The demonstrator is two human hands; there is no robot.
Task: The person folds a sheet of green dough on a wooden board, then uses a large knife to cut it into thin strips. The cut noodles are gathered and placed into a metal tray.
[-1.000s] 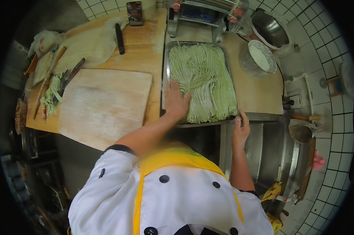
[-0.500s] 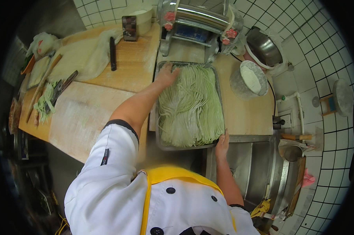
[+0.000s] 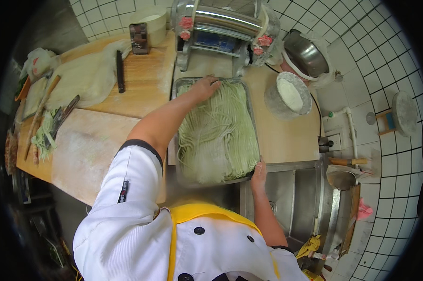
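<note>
A shallow metal tray (image 3: 176, 90) holds a thick layer of pale green noodles (image 3: 221, 133), laid mostly lengthwise and dusted with white flour. My left hand (image 3: 206, 88) reaches over the tray's far side, its fingers bent and drawn together above the noodles near the far rim. What lies between those fingertips is too small to make out. At the near right corner my right hand (image 3: 259, 175) grips the tray's edge, fingers partly hidden beneath it. The tray's near edge juts past the worktop beside the sink.
A noodle machine (image 3: 228, 21) stands behind the tray. To the right are a tub of flour (image 3: 289, 96), a steel bowl (image 3: 306, 55) and a sink (image 3: 310, 201). On the left lie a floured board (image 3: 92, 150), a knife (image 3: 67, 112), a rolling pin (image 3: 45, 107) and a dough sheet (image 3: 82, 79).
My left hand has slid rightward from the tray's far left corner over the noodles, and its fingers have drawn in. My right hand keeps its hold. The whole view has shifted slightly.
</note>
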